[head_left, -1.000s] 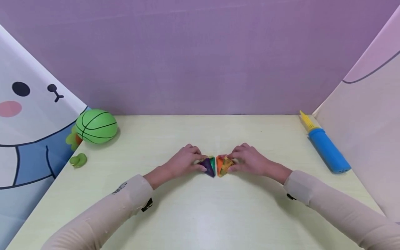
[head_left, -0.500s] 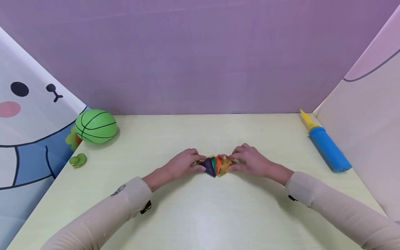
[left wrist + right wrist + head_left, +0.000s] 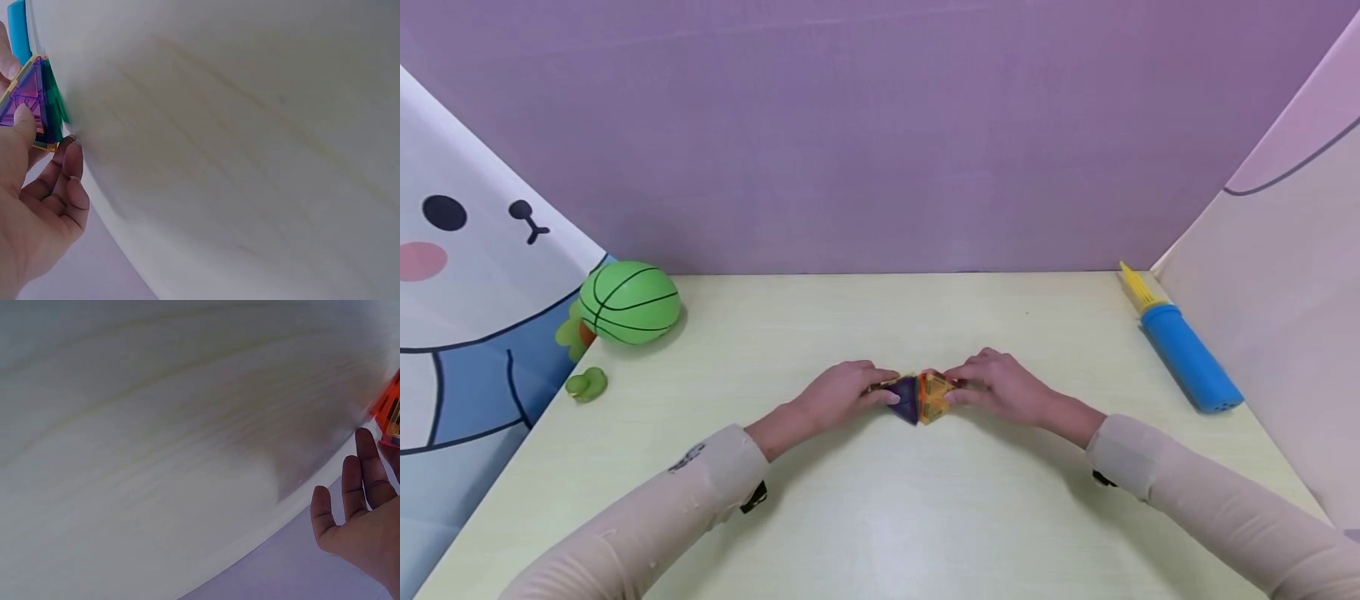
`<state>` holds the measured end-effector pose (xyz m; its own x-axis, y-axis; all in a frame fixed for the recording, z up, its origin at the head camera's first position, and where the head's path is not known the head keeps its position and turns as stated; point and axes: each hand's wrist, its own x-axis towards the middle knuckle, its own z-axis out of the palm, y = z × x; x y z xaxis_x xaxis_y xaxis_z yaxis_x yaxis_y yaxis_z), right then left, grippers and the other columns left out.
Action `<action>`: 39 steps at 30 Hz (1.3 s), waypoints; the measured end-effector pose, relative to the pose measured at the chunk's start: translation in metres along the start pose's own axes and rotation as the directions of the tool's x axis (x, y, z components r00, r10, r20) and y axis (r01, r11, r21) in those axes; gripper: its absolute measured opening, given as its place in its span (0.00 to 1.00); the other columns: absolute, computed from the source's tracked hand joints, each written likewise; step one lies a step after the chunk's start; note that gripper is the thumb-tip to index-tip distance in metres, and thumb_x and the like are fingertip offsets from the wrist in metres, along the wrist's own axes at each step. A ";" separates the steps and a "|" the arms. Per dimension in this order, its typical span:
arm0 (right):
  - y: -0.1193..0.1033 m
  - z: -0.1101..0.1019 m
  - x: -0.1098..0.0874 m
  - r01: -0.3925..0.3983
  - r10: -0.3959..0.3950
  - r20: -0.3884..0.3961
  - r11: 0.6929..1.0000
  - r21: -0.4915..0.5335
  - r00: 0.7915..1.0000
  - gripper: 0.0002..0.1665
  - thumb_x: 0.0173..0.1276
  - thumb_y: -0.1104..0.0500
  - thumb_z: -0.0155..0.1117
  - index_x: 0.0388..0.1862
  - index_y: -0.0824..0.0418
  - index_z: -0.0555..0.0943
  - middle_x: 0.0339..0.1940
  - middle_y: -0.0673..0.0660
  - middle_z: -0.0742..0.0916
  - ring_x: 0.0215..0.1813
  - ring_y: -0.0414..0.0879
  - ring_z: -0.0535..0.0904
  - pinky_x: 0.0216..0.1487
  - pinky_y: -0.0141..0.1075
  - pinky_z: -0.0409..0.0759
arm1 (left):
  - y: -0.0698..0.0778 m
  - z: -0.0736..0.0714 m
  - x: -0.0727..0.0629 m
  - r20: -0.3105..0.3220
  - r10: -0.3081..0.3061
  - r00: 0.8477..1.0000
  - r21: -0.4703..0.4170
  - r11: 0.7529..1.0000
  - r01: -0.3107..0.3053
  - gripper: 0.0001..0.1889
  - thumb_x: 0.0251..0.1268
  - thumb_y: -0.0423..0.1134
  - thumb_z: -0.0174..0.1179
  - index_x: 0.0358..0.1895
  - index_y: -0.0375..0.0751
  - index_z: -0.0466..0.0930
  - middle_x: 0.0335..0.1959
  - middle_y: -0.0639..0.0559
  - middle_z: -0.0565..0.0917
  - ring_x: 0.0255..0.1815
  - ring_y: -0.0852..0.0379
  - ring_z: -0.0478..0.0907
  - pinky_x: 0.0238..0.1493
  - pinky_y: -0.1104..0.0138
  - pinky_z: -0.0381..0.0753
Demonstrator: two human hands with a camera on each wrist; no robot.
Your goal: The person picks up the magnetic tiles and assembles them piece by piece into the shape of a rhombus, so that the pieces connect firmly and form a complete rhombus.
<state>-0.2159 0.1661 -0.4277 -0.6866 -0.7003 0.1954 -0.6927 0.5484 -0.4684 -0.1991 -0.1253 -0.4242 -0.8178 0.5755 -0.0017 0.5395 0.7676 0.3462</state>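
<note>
Translucent triangular magnetic tiles form two small clusters at the middle of the table. My left hand pinches the purple tile and its cluster between thumb and fingers. In the left wrist view, the thumb lies on the purple face and a green tile forms the adjoining side. My right hand pinches the other cluster, with a yellow-orange tile facing forward. The right wrist view shows only an edge of the orange tiles. Both clusters stand side by side, meeting along a green and orange seam.
A green ball and a small green duck toy sit at the table's left edge. At the right lies a blue hand pump with a yellow nozzle. A purple backdrop rises behind the pale table.
The gap between the two clusters has closed. Both have turned inward, so less of the green and orange sides shows and the purple and yellow faces look forward.
</note>
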 end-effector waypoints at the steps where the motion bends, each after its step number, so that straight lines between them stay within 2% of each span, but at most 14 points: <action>1: -0.001 0.000 0.000 -0.008 0.008 0.004 1.000 0.011 1.000 0.19 0.67 0.51 0.70 0.54 0.58 0.87 0.43 0.51 0.91 0.41 0.44 0.78 0.43 0.36 0.74 | 0.001 0.000 0.000 -0.001 -0.002 1.000 0.002 1.000 0.002 0.25 0.73 0.55 0.57 0.65 0.45 0.79 0.47 0.49 0.86 0.42 0.57 0.81 0.47 0.62 0.80; 5: -0.004 -0.002 0.002 -0.047 0.046 0.029 0.997 0.053 0.999 0.22 0.69 0.49 0.68 0.57 0.58 0.85 0.42 0.49 0.91 0.39 0.40 0.75 0.39 0.32 0.73 | 0.004 0.000 0.001 -0.006 -0.011 1.000 0.010 1.000 0.011 0.24 0.73 0.55 0.57 0.64 0.46 0.80 0.49 0.48 0.87 0.46 0.55 0.83 0.51 0.60 0.82; 8: -0.007 -0.002 0.003 -0.066 0.063 0.049 0.996 0.065 0.997 0.23 0.70 0.48 0.67 0.59 0.57 0.84 0.43 0.48 0.91 0.39 0.39 0.75 0.38 0.32 0.73 | 0.006 0.001 0.002 -0.004 -0.022 1.000 0.006 1.000 0.022 0.24 0.73 0.55 0.56 0.64 0.46 0.79 0.49 0.49 0.87 0.45 0.55 0.83 0.50 0.60 0.82; 13: -0.007 -0.002 0.003 -0.063 0.060 0.051 0.997 0.053 0.997 0.23 0.70 0.48 0.67 0.60 0.56 0.84 0.44 0.49 0.91 0.40 0.40 0.75 0.39 0.32 0.72 | 0.009 0.001 0.001 0.011 -0.030 1.000 -0.017 0.999 0.030 0.24 0.74 0.54 0.55 0.65 0.46 0.78 0.48 0.49 0.86 0.42 0.58 0.80 0.47 0.61 0.81; 21: -0.005 -0.002 0.002 -0.063 0.060 0.050 0.996 0.060 0.997 0.24 0.70 0.48 0.67 0.60 0.57 0.84 0.43 0.48 0.90 0.41 0.41 0.76 0.40 0.34 0.72 | 0.009 0.002 0.002 0.034 -0.040 0.999 -0.055 0.998 0.042 0.25 0.75 0.55 0.54 0.67 0.48 0.76 0.55 0.48 0.85 0.51 0.55 0.82 0.54 0.58 0.81; 24: -0.005 -0.002 0.002 -0.069 0.065 0.059 0.996 0.064 0.996 0.25 0.69 0.47 0.68 0.60 0.57 0.83 0.42 0.48 0.90 0.41 0.42 0.76 0.41 0.33 0.73 | 0.009 0.002 0.002 0.040 -0.044 0.998 -0.066 0.997 0.047 0.25 0.75 0.56 0.54 0.68 0.48 0.76 0.55 0.49 0.85 0.48 0.56 0.81 0.53 0.59 0.80; 28: -0.005 -0.001 0.002 -0.050 0.048 0.047 0.998 0.038 0.998 0.24 0.67 0.47 0.70 0.58 0.56 0.84 0.42 0.48 0.90 0.41 0.43 0.77 0.41 0.34 0.72 | 0.009 0.002 0.002 0.041 -0.046 0.998 -0.083 0.995 0.050 0.26 0.75 0.56 0.54 0.68 0.47 0.75 0.54 0.49 0.85 0.44 0.58 0.79 0.49 0.61 0.79; 33: -0.007 0.001 0.003 -0.026 0.026 0.017 0.999 -0.022 1.000 0.24 0.66 0.47 0.71 0.57 0.55 0.86 0.40 0.48 0.89 0.40 0.43 0.76 0.41 0.34 0.70 | 0.011 0.002 0.002 0.034 -0.054 0.998 -0.096 0.994 0.057 0.27 0.75 0.57 0.53 0.69 0.48 0.75 0.57 0.48 0.84 0.49 0.58 0.80 0.52 0.61 0.80; 36: -0.007 0.001 0.003 -0.020 0.020 0.005 0.999 -0.047 1.000 0.23 0.64 0.46 0.72 0.55 0.54 0.86 0.39 0.48 0.88 0.40 0.44 0.76 0.41 0.35 0.69 | 0.012 0.001 0.002 0.043 -0.066 0.997 -0.099 0.993 0.070 0.28 0.74 0.58 0.53 0.70 0.49 0.73 0.54 0.50 0.84 0.45 0.59 0.79 0.49 0.63 0.79; 39: -0.006 0.001 0.002 -0.006 0.005 -0.007 0.996 -0.088 1.000 0.22 0.63 0.46 0.74 0.53 0.54 0.87 0.39 0.48 0.88 0.41 0.45 0.77 0.41 0.36 0.71 | 0.013 -0.001 0.001 0.050 -0.069 0.996 -0.117 0.990 0.074 0.29 0.73 0.57 0.56 0.71 0.49 0.72 0.45 0.53 0.84 0.36 0.61 0.75 0.40 0.66 0.77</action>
<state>-0.2134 0.1607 -0.4258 -0.6916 -0.6943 0.1990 -0.7055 0.5904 -0.3920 -0.1928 -0.1152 -0.4185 -0.8417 0.5350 -0.0727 0.4502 0.7698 0.4524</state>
